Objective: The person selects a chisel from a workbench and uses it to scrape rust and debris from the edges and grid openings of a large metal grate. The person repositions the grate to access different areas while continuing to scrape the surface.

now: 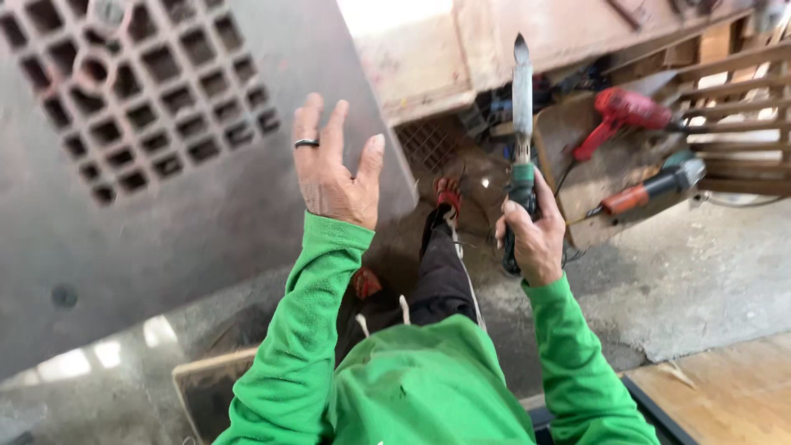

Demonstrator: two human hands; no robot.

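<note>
We rest our left hand (334,169), fingers spread and holding nothing, flat against the grey panel (181,214) at ten o'clock, seemingly to steady it. Our right hand (535,239) grips the heat gun (521,124) tightly, its nozzle pointing towards twelve, clear of our body.

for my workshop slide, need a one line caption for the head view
Left hand flat on a grey metal panel, right hand gripping a heat gun nozzle up.
</note>
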